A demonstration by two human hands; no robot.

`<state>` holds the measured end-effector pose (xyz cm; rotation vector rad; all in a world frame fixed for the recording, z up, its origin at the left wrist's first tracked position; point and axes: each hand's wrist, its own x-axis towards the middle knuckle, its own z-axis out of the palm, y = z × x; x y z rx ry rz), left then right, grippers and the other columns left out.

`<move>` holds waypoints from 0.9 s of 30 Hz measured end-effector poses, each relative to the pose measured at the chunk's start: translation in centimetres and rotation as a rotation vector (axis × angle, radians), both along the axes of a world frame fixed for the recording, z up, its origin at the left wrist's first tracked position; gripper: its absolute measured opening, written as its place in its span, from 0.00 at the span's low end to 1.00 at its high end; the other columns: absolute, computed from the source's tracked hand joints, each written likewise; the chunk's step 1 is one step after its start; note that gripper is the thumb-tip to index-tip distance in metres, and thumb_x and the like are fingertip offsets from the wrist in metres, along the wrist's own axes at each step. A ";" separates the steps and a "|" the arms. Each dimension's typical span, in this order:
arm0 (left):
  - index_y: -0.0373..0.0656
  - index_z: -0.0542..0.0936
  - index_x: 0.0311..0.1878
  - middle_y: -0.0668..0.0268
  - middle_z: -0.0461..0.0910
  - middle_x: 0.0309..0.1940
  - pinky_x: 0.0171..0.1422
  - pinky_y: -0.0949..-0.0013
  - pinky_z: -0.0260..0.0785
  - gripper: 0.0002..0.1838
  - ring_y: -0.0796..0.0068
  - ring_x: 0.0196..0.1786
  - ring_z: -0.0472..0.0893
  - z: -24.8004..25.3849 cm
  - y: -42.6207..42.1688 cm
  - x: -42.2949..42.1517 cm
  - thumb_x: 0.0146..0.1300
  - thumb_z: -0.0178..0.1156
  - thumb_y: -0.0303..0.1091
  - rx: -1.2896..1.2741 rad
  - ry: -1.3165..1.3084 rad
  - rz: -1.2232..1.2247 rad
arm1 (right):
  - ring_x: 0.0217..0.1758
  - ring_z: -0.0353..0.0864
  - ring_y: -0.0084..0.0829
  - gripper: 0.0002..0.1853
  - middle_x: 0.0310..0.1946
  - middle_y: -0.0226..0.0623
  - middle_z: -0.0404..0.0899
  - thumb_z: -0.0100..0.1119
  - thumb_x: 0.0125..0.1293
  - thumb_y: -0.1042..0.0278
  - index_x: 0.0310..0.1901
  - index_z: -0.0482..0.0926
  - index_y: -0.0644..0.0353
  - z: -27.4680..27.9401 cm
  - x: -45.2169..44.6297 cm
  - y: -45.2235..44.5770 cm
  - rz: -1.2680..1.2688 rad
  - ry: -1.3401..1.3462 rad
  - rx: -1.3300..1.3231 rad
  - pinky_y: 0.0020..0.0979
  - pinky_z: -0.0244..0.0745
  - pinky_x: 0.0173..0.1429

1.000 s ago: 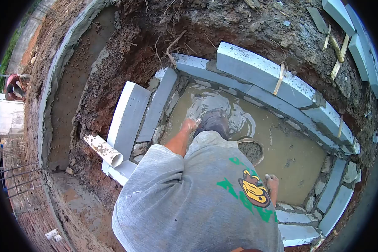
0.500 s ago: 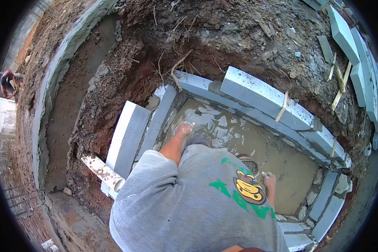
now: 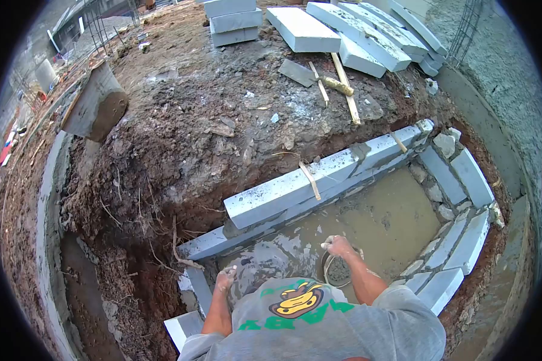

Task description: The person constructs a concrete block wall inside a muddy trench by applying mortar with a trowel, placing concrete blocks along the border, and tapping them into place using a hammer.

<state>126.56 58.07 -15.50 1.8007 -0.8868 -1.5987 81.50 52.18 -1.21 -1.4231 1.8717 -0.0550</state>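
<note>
My left hand (image 3: 225,279) is above the muddy water at the left end of a block-walled pit, near the light-grey blocks (image 3: 200,287). Its fingers look curled, and whatever they may hold cannot be made out. Over the far rim of a round bucket (image 3: 337,271) is my right hand (image 3: 338,246), fingers drawn together with pale residue on the tips. Grey mortar-like material shows inside the bucket, which stands in the brown water (image 3: 397,210). Whether the right hand grips the bucket's handle is unclear. My grey shirt hides the near part of the pit.
Long light-grey blocks (image 3: 295,192) form the far wall, with wooden strips (image 3: 309,179) across it. More blocks (image 3: 448,240) edge the right side. Roots (image 3: 180,246) poke from the soil bank at left. Stacked blocks (image 3: 361,36) lie on the ground above.
The view has swung right, bringing the stacked blocks further into sight and leaving the distant person out. My right hand has come over the bucket's far rim; my left is nearer the pit's left end.
</note>
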 end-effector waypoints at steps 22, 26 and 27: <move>0.39 0.68 0.62 0.56 0.76 0.52 0.56 0.66 0.70 0.30 0.67 0.50 0.78 19.7 -11.1 -8.3 0.65 0.55 0.51 -0.049 0.251 -0.391 | 0.46 0.81 0.42 0.15 0.39 0.42 0.82 0.62 0.52 0.51 0.37 0.85 0.50 -1.8 -2.0 4.9 -0.483 0.071 -0.073 0.36 0.73 0.53; 0.38 0.67 0.62 0.58 0.77 0.50 0.55 0.67 0.70 0.31 0.69 0.49 0.78 18.6 -13.0 -10.0 0.64 0.56 0.51 -0.034 0.204 -0.484 | 0.46 0.81 0.42 0.15 0.39 0.42 0.82 0.62 0.52 0.50 0.36 0.85 0.50 -4.7 -3.6 7.8 -0.508 0.129 -0.016 0.37 0.74 0.51; 0.38 0.67 0.62 0.59 0.77 0.50 0.55 0.67 0.70 0.31 0.69 0.49 0.78 18.7 -13.0 -10.6 0.64 0.56 0.51 -0.018 0.194 -0.489 | 0.45 0.81 0.42 0.15 0.37 0.42 0.83 0.62 0.52 0.51 0.36 0.85 0.51 -4.5 -3.5 8.7 -0.547 0.120 -0.030 0.38 0.74 0.50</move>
